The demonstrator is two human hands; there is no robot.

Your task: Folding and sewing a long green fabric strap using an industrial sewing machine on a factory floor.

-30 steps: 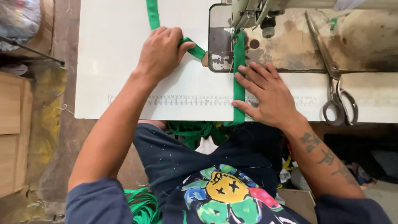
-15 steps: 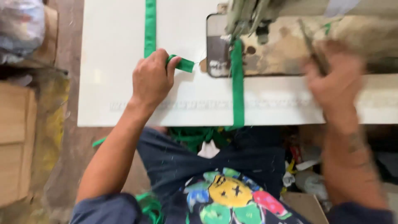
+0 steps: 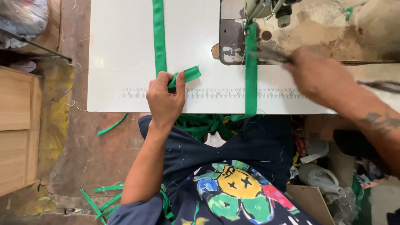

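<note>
Floor: green scraps (image 3: 104, 200) are scattered by the near left.
Left hand (image 3: 164, 98): fingers are clamped on a folded green strap (image 3: 159, 37) at the tabletop (image 3: 121, 62) near edge.
Second strap (image 3: 250, 71): laid from the edge up under the sewing machine (image 3: 308, 29).
Right hand (image 3: 318, 75): blurred, scissors (image 3: 266, 53) are gripped beside that strap.
</note>
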